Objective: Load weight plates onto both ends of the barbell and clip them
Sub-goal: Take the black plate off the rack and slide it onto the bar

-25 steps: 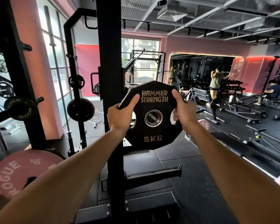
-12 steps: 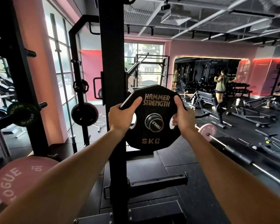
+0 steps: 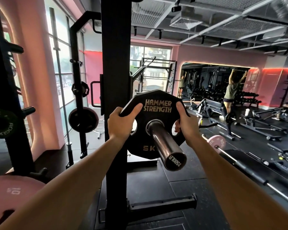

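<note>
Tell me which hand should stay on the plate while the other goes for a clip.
Probably left. The left hand grips the plate rim with its thumb across the face. The right hand sits on the open floor side, freer to leave. No clip is visible.

Daylight pours through the tall glass windows at the left, overexposed, while the black slatted ceiling stays dim. Red-orange strip lighting glows along the pink far wall. Wide-angle distortion bends the frame's edges, and distant detail is soft.

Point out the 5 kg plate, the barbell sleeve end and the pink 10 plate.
5 kg plate (image 3: 156, 106), head view, on the lettering.
barbell sleeve end (image 3: 175, 161), head view, on the stamped end cap.
pink 10 plate (image 3: 13, 193), head view, on its face.
</note>
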Action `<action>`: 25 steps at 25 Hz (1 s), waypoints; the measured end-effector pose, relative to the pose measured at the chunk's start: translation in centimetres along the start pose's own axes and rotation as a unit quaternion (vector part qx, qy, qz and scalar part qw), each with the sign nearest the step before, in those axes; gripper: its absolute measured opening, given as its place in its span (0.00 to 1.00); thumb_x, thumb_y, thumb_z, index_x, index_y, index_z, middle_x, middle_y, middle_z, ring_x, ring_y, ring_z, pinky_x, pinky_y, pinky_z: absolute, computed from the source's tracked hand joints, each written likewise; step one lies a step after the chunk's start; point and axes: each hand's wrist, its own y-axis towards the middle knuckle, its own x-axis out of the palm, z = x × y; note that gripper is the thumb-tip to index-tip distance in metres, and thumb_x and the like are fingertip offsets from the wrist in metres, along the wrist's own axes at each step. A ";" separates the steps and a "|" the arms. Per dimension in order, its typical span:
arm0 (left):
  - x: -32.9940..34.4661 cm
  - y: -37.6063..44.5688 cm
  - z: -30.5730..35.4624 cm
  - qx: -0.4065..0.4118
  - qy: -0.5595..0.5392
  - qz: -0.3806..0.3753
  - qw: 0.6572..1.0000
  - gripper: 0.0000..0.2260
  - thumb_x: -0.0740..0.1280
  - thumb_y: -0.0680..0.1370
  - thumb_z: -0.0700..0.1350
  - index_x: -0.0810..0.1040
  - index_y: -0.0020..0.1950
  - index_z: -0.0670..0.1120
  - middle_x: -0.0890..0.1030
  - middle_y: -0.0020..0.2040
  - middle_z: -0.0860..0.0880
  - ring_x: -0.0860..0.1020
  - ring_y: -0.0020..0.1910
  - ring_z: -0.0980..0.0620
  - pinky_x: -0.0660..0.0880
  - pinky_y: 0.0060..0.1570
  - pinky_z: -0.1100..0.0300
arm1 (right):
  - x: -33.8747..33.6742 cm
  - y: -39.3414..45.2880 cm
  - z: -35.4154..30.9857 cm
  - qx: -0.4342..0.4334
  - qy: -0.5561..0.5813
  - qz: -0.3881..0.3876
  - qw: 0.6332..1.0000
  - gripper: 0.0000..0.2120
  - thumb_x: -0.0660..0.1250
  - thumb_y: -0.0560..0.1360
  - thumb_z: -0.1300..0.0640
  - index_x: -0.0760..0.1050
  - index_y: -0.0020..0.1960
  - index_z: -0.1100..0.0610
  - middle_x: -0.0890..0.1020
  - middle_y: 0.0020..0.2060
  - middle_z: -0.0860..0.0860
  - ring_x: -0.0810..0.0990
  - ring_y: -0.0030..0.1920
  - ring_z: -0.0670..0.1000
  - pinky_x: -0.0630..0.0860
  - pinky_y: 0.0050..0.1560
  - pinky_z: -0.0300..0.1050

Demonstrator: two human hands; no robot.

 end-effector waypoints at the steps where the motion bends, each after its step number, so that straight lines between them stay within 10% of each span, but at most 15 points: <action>1: 0.3 1.4 -0.7 -0.005 0.001 -0.003 1.000 0.25 0.76 0.60 0.71 0.77 0.33 0.50 0.79 0.28 0.51 0.78 0.30 0.49 0.78 0.39 0.50 | 0.7 1.3 0.4 0.001 0.003 -0.002 1.000 0.34 0.66 0.65 0.25 0.71 0.38 0.59 0.72 0.29 0.56 0.71 0.28 0.52 0.71 0.32 0.45; 14: 4.3 14.8 -6.1 -0.043 -0.027 -0.002 0.999 0.21 0.78 0.70 0.59 0.78 0.22 0.51 0.77 0.22 0.54 0.74 0.21 0.56 0.71 0.29 0.61 | 7.6 15.6 4.8 0.012 0.039 -0.019 0.999 0.29 0.71 0.68 0.31 0.67 0.31 0.55 0.70 0.23 0.53 0.68 0.24 0.51 0.67 0.31 0.46; 25: 6.3 18.4 -8.1 -0.038 -0.024 0.045 0.998 0.13 0.75 0.75 0.53 0.82 0.37 0.45 0.80 0.25 0.56 0.77 0.24 0.61 0.74 0.28 0.69 | 9.1 21.1 6.5 -0.008 0.040 -0.062 0.997 0.29 0.71 0.70 0.33 0.66 0.31 0.55 0.70 0.23 0.53 0.68 0.24 0.52 0.67 0.29 0.43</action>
